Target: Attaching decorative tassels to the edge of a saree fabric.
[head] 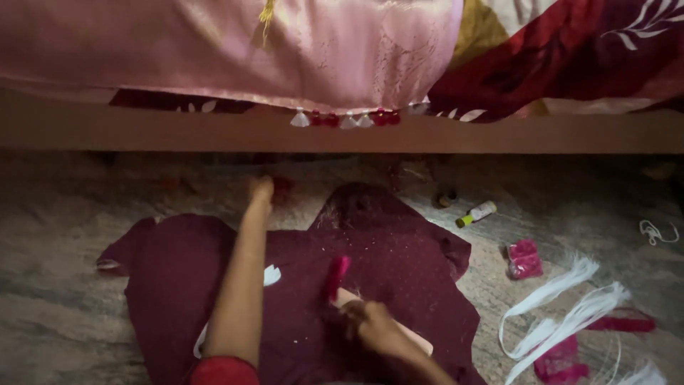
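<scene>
A maroon cloth [399, 264] lies spread on the floor in front of me. My left hand [261, 189] is stretched far forward to the cloth's far edge, right beside a small red thing [283, 187]; blur hides whether the hand grips it. My right hand [374, 326] is low over the cloth, closed on a beige card strip [420, 344] that carries a bundle of pinkish-red thread [337, 274] standing up at its far end. A small white piece [271, 274] lies on the cloth by my left forearm.
A wooden bed rail [499, 134] crosses the top, with a pink cloth edged in red and white tassels [349, 120] hanging over it. On the floor to the right lie a small bottle with a green cap [476, 212], a pink packet [524, 258], white thread strands [570, 306] and pink thread bundles [559, 362].
</scene>
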